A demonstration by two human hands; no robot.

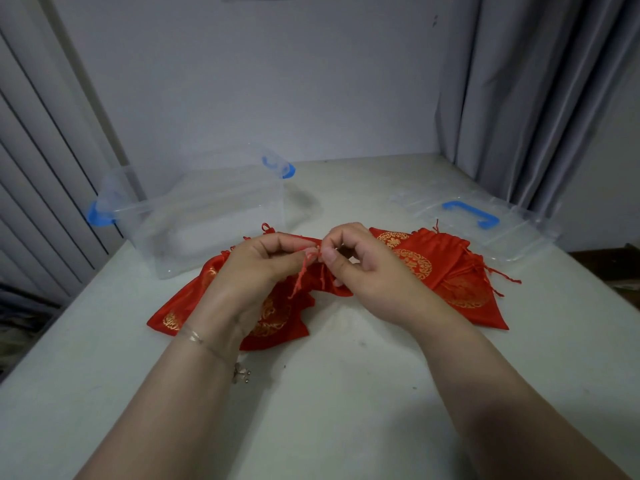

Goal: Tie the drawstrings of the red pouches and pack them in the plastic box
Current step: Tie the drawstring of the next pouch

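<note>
**Knot in progress as red pouches wait beside the open box**

From the head camera, we see both hands meeting over a spread of red pouches (446, 271) on the white table (346, 393). Our left hand (263, 261) pinches a red drawstring (301, 278) between thumb and fingers, its loose end hanging down; our right hand (349, 258) pinches the strand beside it, fingertips almost touching the left's. The pouch being worked (277, 317) lies directly under the hands, its gold print showing below the left wrist. More pouches fan out to the right, cords trailing loose.

The clear plastic box (207, 220) with blue clips stands open just behind and to the left, holding no pouch that we can see. Its lid (485, 223), blue handle up, lies flat at the far right.

We judge the tying step is in hand and packing has not begun. The next move calls for crossing the two strands and drawing them snug without losing the pinch.
</note>
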